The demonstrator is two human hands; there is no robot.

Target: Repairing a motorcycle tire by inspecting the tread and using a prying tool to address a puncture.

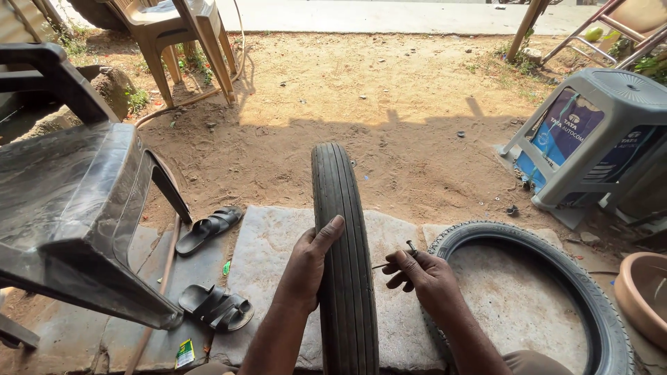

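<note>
A narrow black ribbed tyre [338, 208] stands upright on a stone slab, running away from me. My left hand [309, 267] grips its left side, thumb laid over the tread. Just right of the tyre, my right hand [424, 274] pinches a thin metal tool [399, 257] with a small head, its tip pointing toward the tyre's sidewall.
A second black tyre [597, 305] lies flat at the right. A dark plastic chair [76, 201] stands at the left, with two black sandals [208, 226] beside it. A grey stool [597, 139] holding a blue bag is at the right, a tan basin [643, 295] at the right edge, and a beige chair [177, 35] behind.
</note>
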